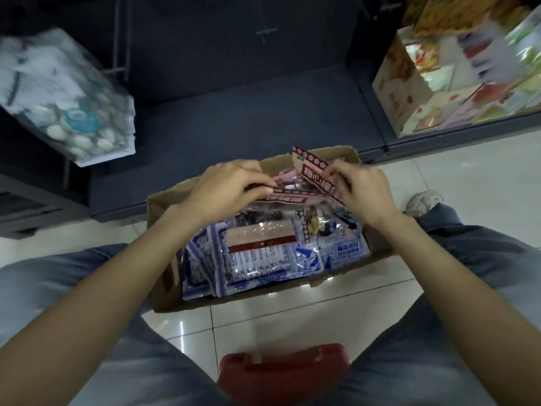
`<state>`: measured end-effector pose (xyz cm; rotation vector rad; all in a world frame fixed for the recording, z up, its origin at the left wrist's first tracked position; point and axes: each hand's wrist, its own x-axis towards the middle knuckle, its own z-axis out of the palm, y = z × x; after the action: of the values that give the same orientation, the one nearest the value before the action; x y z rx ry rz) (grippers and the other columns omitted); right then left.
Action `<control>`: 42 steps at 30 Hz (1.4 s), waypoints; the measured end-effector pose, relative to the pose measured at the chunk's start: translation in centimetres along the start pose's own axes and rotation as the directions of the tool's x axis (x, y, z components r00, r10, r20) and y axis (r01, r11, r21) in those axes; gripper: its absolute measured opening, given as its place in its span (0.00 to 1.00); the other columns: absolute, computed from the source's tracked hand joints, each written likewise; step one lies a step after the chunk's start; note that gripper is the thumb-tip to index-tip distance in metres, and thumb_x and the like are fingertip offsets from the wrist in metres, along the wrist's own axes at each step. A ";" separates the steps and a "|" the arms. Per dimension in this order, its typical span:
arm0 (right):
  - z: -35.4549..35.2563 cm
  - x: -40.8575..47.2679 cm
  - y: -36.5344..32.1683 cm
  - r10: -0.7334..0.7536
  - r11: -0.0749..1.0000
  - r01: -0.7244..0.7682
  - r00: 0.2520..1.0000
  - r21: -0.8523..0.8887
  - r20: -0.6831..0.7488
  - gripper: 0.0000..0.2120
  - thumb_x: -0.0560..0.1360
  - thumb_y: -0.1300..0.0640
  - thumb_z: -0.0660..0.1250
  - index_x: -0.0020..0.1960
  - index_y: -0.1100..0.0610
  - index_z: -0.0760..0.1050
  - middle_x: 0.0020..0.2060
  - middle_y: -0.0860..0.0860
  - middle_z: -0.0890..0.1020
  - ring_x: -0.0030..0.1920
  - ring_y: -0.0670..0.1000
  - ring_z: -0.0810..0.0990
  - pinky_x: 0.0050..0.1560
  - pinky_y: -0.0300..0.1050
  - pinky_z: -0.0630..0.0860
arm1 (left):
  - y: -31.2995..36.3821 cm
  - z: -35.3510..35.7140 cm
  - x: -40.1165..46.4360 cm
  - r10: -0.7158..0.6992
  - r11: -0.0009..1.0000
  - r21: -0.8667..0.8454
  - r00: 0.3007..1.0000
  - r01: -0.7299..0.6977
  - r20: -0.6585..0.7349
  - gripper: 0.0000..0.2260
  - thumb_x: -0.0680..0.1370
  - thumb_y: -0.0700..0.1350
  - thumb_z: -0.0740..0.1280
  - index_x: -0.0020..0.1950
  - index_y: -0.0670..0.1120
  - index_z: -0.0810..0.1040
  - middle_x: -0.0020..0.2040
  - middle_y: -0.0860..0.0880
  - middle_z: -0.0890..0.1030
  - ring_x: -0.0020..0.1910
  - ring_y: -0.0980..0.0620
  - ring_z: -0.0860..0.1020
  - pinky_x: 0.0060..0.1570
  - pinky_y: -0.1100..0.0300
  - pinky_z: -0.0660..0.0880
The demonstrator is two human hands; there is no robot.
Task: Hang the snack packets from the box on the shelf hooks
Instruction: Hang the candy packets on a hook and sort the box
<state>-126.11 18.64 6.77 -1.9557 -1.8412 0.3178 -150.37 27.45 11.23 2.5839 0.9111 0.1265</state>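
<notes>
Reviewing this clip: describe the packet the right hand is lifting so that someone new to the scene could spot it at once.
Start at the open cardboard box on the tiled floor between the person's knees. At its far end the right hand pinches a packet with a dark red header, tilted up above the rest. Unlike the blue-and-white packets lying flat nearer the person, its header carries large white characters.

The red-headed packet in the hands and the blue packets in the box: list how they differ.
The red-headed packet is gripped by the left hand and right hand; the blue packets lie loose.
It is raised at the box's far end; they lie flat.
Its print is dark red, theirs blue.
Both have clear plastic.
</notes>
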 end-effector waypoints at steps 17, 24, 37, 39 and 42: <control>-8.7 3.7 6.9 0.189 0.974 -0.222 0.900 -0.040 -0.393 0.06 0.72 0.58 0.65 0.42 0.56 0.80 0.30 0.56 0.81 0.30 0.58 0.78 0.31 0.43 0.66 | 6.1 -1.2 13.3 0.033 0.998 0.052 0.955 -0.018 -0.294 0.10 0.81 0.52 0.60 0.54 0.52 0.79 0.50 0.56 0.78 0.48 0.54 0.76 0.40 0.59 0.66; -11.3 7.6 9.3 0.055 0.955 -0.114 0.975 -0.273 -0.214 0.23 0.78 0.44 0.63 0.68 0.54 0.66 0.47 0.59 0.82 0.44 0.62 0.81 0.36 0.47 0.70 | 6.6 -2.5 20.4 0.090 0.985 0.167 0.931 -0.032 -0.352 0.11 0.80 0.52 0.61 0.57 0.51 0.80 0.52 0.54 0.80 0.52 0.52 0.77 0.41 0.59 0.67; -11.0 17.7 12.7 0.268 0.963 -0.248 0.912 0.102 -0.312 0.11 0.79 0.49 0.62 0.50 0.57 0.76 0.51 0.57 0.80 0.51 0.59 0.77 0.48 0.50 0.70 | 4.2 -1.5 28.5 -0.322 0.878 -0.465 0.862 0.117 -0.391 0.03 0.72 0.52 0.73 0.40 0.61 0.82 0.39 0.62 0.82 0.46 0.62 0.80 0.54 0.54 0.77; -11.0 18.7 12.5 0.288 0.958 -0.264 0.891 0.115 -0.351 0.11 0.79 0.48 0.63 0.49 0.56 0.75 0.49 0.56 0.82 0.50 0.58 0.79 0.47 0.51 0.72 | 3.6 -1.5 29.0 -0.363 0.830 -0.547 0.849 0.107 -0.384 0.05 0.73 0.50 0.72 0.39 0.60 0.81 0.39 0.61 0.83 0.45 0.63 0.81 0.51 0.51 0.79; -10.4 19.6 12.4 0.310 0.951 -0.293 0.880 0.102 -0.360 0.12 0.79 0.49 0.62 0.52 0.56 0.76 0.50 0.56 0.82 0.51 0.58 0.79 0.47 0.50 0.72 | 3.1 -1.6 29.8 -0.395 0.841 -0.524 0.818 0.139 -0.417 0.04 0.74 0.49 0.70 0.40 0.58 0.81 0.40 0.59 0.83 0.44 0.62 0.81 0.51 0.53 0.79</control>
<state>-108.62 36.16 12.74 -2.0998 -1.2813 0.0682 -125.50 44.26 12.53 1.9500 1.2452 0.8801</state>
